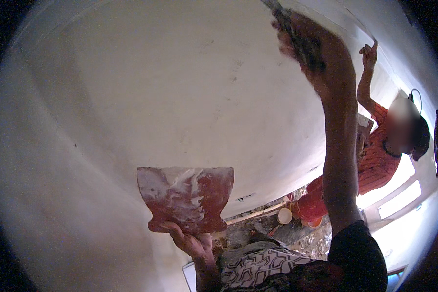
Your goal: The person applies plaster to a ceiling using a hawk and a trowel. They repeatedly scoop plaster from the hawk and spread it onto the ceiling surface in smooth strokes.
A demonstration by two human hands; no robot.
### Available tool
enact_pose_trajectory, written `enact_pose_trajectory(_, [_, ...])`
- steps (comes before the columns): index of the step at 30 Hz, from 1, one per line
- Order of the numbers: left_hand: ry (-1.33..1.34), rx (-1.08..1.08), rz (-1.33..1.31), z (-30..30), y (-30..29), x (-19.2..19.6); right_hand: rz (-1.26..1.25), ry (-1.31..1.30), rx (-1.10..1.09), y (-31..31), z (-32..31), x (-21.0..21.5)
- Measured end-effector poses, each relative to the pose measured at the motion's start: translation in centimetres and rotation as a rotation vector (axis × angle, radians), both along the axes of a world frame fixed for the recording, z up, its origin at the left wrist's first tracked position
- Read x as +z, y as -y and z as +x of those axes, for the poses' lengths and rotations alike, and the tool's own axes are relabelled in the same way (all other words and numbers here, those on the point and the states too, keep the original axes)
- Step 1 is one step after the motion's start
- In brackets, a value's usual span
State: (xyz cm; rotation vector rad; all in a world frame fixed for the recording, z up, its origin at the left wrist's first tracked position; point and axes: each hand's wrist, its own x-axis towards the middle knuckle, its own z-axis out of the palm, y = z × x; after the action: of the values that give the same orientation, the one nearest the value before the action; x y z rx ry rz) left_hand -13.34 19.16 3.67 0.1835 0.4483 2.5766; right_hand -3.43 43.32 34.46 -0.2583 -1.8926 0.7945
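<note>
Low in front of me, my left hand (192, 242) grips a red plasterer's hawk (211, 187) by its lower edge. White plaster is smeared across its face, and its straight top edge is close to the wall in the picture. Raised high at the upper right, my right hand (321, 46) is wrapped round a dark-handled trowel (297, 36). The trowel is blurred and seen nearly edge-on, so its blade hardly shows; whether it touches the surface I cannot tell. The pale plastered wall (180, 102) carries a few dark smudges.
To my right a person in red clothes (379, 163) stands with one arm raised, a board (364, 124) near their chest. Below lie a pale bucket (284, 215), a long wooden strip (255, 214) and floor rubble (309, 243). Bright windows (399, 199) are at the far right.
</note>
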Motion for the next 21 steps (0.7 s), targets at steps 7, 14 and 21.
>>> enact_pose_trajectory(7, [0.081,-0.178,0.122,-2.2,0.5,-2.1,-0.348,0.110,0.362,2.3,0.8,-15.4])
enact_pose_trajectory(14, [0.115,-0.234,0.301,-1.1,0.4,-0.9,-0.318,0.139,0.418,5.6,-1.1,-26.5])
enact_pose_trajectory(21, [0.157,-0.174,0.120,-1.1,0.7,0.1,-0.461,-0.030,0.552,9.1,-3.7,-29.4])
